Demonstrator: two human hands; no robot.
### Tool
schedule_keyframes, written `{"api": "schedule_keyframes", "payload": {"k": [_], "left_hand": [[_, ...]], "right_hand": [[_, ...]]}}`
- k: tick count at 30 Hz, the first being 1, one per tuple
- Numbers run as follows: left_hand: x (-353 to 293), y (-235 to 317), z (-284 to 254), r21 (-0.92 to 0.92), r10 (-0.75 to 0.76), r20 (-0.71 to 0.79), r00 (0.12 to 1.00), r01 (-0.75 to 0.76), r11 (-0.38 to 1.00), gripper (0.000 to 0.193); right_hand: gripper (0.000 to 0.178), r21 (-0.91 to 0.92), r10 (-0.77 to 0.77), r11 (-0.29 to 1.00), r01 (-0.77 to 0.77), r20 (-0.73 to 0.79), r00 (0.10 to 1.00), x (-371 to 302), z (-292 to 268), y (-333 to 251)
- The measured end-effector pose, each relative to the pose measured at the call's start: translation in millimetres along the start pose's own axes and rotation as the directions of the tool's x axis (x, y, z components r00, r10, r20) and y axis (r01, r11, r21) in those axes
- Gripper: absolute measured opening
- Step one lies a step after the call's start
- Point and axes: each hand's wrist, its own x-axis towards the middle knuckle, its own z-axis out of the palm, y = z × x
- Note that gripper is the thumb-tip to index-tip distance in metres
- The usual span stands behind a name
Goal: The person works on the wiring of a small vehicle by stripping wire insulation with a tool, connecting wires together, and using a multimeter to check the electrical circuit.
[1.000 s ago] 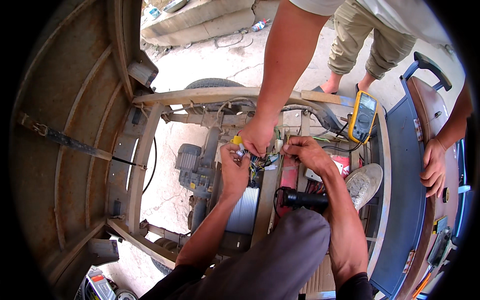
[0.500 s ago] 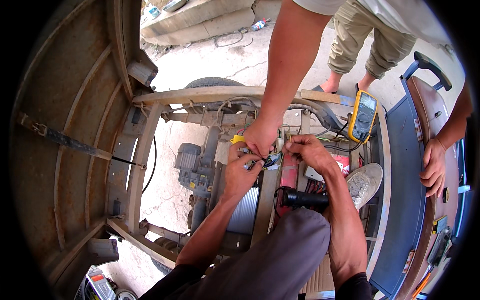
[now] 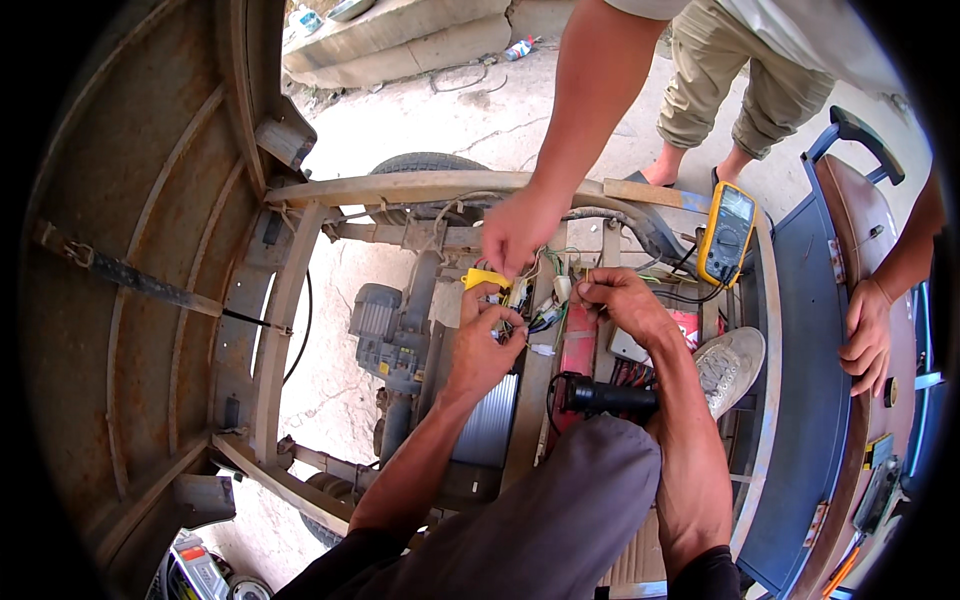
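A loose bundle of thin coloured wires with white connectors (image 3: 547,312) lies in the middle of a metal vehicle frame. At its left, my left hand (image 3: 482,345) is closed, thumb and fingertips pinched on what looks like a thin wire near a small white connector (image 3: 542,350). My right hand (image 3: 625,305) pinches at the bundle's right side, beside a pale connector block (image 3: 562,288); its fingers hide what they hold. Another person's hand (image 3: 522,232) hovers over the wires from the far side, blurred. Below it is a yellow piece (image 3: 485,279).
A yellow multimeter (image 3: 727,235) with black leads leans at the frame's right. A silver finned box (image 3: 490,420), a grey motor (image 3: 388,340) and a black cylindrical torch (image 3: 608,398) lie around my arms. A blue panel (image 3: 790,390) stands at right, with the person's other hand (image 3: 868,338) on its brown edge.
The other person's hand has lifted off the wires and moved up and slightly left, uncovering connectors. My two hands stay nearly in place.
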Motion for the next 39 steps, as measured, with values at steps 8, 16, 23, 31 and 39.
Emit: {"api": "schedule_keyframes", "payload": {"k": [8, 16, 23, 31, 39], "left_hand": [[-4, -5, 2, 0.095, 0.207, -0.005, 0.978, -0.206, 0.974, 0.018], [-4, 1, 2, 0.203, 0.276, -0.027, 0.961, -0.265, 0.943, 0.018], [-4, 4, 3, 0.220, 0.228, 0.017, 0.974, -0.226, 0.949, 0.014], [-1, -9, 5, 0.112, 0.125, 0.028, 0.992, -0.128, 0.985, 0.013], [0, -12, 4, 0.015, 0.081, 0.087, 0.993, -0.082, 0.996, 0.010]], "right_hand": [[0.023, -0.060, -0.073, 0.995, 0.073, 0.006, 0.997, -1, 5, -6], [0.022, 0.190, -0.290, 0.946, 0.261, 0.141, 0.947, 4, 28, -8], [0.023, 0.147, -0.357, 0.921, 0.361, -0.054, 0.933, 8, 26, -9], [0.019, -0.429, -0.290, 0.863, 0.268, 0.014, 0.957, 9, 25, 8], [0.020, -0.509, -0.211, 0.826, 0.244, 0.122, 0.970, 14, 24, 12]]}}
